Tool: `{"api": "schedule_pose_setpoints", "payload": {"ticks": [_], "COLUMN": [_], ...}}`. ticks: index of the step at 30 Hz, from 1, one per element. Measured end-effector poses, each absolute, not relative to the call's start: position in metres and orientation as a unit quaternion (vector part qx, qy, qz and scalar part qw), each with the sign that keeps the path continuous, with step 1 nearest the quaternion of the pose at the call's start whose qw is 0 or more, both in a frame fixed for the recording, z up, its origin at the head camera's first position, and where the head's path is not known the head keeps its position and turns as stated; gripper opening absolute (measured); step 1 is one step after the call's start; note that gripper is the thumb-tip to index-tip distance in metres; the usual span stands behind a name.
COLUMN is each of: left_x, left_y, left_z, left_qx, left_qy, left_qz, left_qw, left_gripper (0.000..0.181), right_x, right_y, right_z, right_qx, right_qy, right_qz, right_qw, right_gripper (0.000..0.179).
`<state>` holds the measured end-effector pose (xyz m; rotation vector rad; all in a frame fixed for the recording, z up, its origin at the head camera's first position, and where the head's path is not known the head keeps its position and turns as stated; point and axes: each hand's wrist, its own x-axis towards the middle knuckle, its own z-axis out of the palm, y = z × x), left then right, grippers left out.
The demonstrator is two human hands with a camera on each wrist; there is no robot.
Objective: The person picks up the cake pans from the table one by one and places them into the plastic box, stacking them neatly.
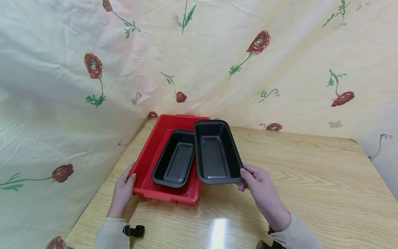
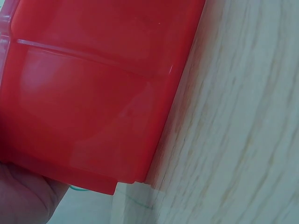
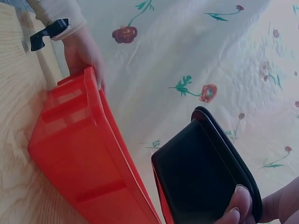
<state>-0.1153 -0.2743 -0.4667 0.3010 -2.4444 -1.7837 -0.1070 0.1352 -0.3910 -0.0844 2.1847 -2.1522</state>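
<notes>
A red plastic bin [image 1: 146,166] stands on the table, and my left hand [image 1: 122,190] grips its rim near the front left corner. In the left wrist view that hand [image 2: 28,196] is partly hidden below the bin's rim. One dark loaf pan [image 1: 178,162] lies inside the bin. My right hand [image 1: 259,188] pinches the near right corner of a second dark loaf pan [image 1: 214,155], held up over the bin's right side. From the right wrist view, this pan's [image 3: 196,172] outer end shows, with fingertips [image 3: 240,198] pressed against it under the rim.
The light wooden table [image 1: 311,173] extends to the right and in front of the bin. A flower-patterned cloth [image 1: 199,62] hangs behind the table and along its left side. Black straps with small mounts [image 1: 134,231] sit on both wrists.
</notes>
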Motion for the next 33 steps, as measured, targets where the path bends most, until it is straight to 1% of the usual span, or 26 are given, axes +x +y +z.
{"api": "schedule_pose_setpoints", "payload": {"ticks": [13,33], "left_x": [-0.116,-0.114], "left_y": [-0.274,-0.275], "left_z": [-0.468,-0.467], "left_qx": [0.098,0.103], "left_qy": [-0.796,-0.797], "left_qz": [-0.595,-0.593], "left_qw": [0.055,0.048], "left_gripper": [0.049,0.05], "right_x": [-0.114,-0.12], "right_y": [0.118,0.09], "right_z": [-0.389,-0.387], "right_qx": [-0.02,-0.013], "right_qy": [0.694,0.67], "right_qz": [-0.716,-0.737], "right_qw": [0.068,0.091], "right_gripper": [0.035,0.033]}}
